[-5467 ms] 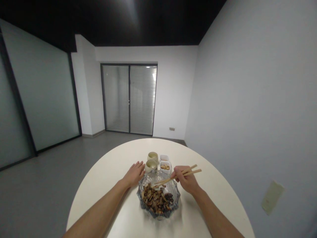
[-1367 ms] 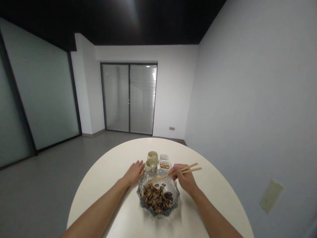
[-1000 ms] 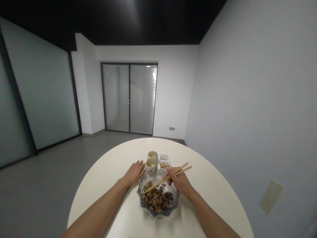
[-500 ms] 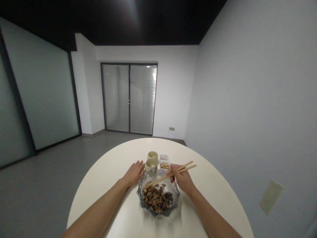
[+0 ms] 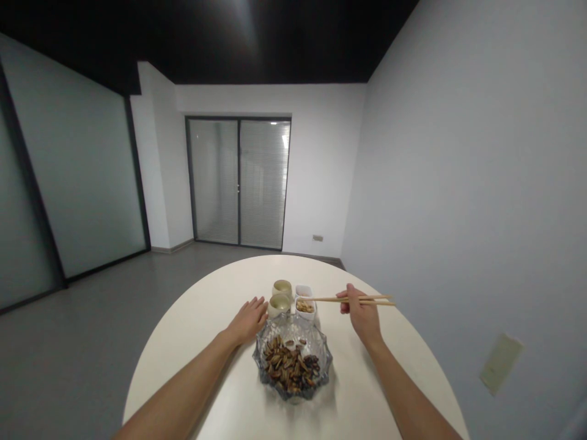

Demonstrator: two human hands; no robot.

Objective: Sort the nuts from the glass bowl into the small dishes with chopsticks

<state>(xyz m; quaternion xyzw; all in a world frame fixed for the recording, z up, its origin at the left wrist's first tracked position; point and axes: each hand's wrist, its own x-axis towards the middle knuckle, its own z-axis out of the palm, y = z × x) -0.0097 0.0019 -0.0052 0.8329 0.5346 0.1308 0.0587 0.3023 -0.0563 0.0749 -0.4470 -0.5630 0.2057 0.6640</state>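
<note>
My right hand [image 5: 360, 313] holds a pair of wooden chopsticks [image 5: 328, 299], their tips over a small white dish [image 5: 305, 316]. Pale nut-like pieces [image 5: 304, 306] lie in that dish; whether the tips grip one is too small to tell. Flat on the table with fingers stretched, my left hand [image 5: 248, 318] rests beside the scalloped glass bowl [image 5: 318, 336] and the nearer pale green cup [image 5: 279, 304]. Many brown, elongated pieces like shelled nuts [image 5: 288, 368] fill the bowl's near part.
Behind the nearer cup stands a second pale green cup [image 5: 282, 287]. Another white dish [image 5: 303, 291] sits just beyond the one with the pale pieces. All of it stands on a round cream table [image 5: 229, 397]. A white wall [image 5: 458, 183] runs along the right.
My right hand has moved right and slightly away with the chopsticks. Their tips have gone from inside the glass bowl to the nearer white dish. My left hand has stayed put.
</note>
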